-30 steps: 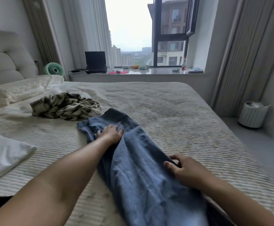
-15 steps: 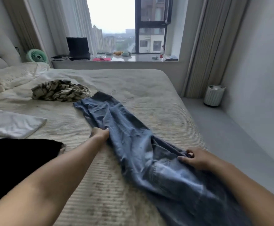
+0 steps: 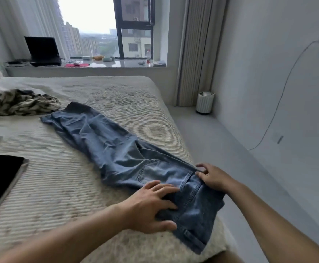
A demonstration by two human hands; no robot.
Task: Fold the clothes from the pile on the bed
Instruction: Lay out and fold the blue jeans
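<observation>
The jeans (image 3: 117, 149) are laid long on the bed (image 3: 60, 186), waist at five o'clock — pressed flat by the left hand (image 3: 151, 204), pinched by the right hand (image 3: 213, 177). The overhanging waist could be dragged off by a hard pull.

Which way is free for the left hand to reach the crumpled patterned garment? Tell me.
Probably yes: the left hand presses the blue denim jeans, and only open bed lies between it and the crumpled patterned garment, though far.

soft grey daylight from the window (image 3: 101, 27), sky kinda blown out. shadows weak. wide-angle bends the edges, and there's slight blur around the room's far-right wall.
</observation>
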